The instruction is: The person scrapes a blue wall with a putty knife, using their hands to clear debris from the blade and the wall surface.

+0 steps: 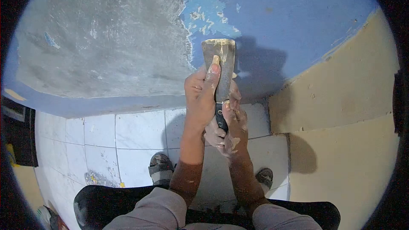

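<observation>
A putty knife with a wide metal blade and a black riveted handle points up toward the wall. Pale putty is smeared along its edge and down the blade. My right hand, spotted with putty, is closed round the handle, thumb at the base of the blade. My left hand pinches the blade from the left, its thumb flat on the face and its fingers partly hidden behind. Beyond the blade is a blue wall with a rough grey patch and a flaking light-blue patch.
A beige wall meets the blue one at the right. White floor tiles lie below, with a smear of debris at left. My feet in sandals stand on them. A dark object is at the left edge.
</observation>
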Demonstrator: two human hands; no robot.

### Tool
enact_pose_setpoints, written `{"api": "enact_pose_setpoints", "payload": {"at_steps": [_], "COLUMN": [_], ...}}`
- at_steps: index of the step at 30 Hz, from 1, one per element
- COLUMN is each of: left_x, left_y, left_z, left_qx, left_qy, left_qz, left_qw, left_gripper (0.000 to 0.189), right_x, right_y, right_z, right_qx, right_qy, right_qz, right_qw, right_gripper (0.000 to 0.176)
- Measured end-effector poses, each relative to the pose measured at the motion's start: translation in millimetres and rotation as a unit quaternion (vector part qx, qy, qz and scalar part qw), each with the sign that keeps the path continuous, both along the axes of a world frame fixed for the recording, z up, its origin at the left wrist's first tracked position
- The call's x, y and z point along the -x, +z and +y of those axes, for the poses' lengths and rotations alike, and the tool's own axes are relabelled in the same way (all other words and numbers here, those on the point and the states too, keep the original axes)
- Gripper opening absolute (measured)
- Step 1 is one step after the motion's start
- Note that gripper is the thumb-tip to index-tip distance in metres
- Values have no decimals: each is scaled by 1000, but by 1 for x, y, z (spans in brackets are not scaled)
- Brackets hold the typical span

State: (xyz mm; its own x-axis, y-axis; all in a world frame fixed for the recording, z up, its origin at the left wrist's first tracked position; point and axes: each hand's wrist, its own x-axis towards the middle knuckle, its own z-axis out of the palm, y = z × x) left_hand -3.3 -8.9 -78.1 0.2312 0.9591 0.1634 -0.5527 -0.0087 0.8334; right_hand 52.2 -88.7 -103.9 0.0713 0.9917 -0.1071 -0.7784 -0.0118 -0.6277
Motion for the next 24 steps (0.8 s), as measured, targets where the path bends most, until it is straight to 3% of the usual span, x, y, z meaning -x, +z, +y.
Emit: {"api": "enact_pose_setpoints", "payload": {"at_steps": [2, 4, 11, 14, 18, 21, 22, 24], "left_x": [3, 4, 4, 7, 8, 2, 0, -5], "left_y": [0, 4, 15, 30, 59, 23, 12, -7], "left_z": [2, 2, 3, 16, 17, 8, 3, -5], "left_qx": [-11, -33, -42, -157, -136, -163, -131, -60], "left_qy": [7, 3, 44, 156, 67, 107, 94, 65], "left_qz": [20, 21, 52, 86, 11, 123, 94, 37], "left_qw": [1000, 999, 997, 971, 988, 973, 982, 995], "left_gripper": [33, 33, 31, 31, 26, 27, 29, 33], "right_x": [2, 1, -1, -2, -2, -7, -11, -14], "right_y": [3, 1, 1, 32, 49, -11, -41, -49], "right_z": [3, 5, 15, 24, 22, 24, 26, 17], "right_qx": [-4, 6, -9, -42, -16, -7, -50, -55], "right_qy": [0, -14, -5, 20, -67, -166, -207, -182], "right_qz": [20, -7, -20, -66, -190, -269, -342, -332], "right_qw": [1000, 1000, 1000, 997, 979, 949, 915, 924], "right_gripper": [38, 21, 20, 20, 21, 20, 16, 21]}}
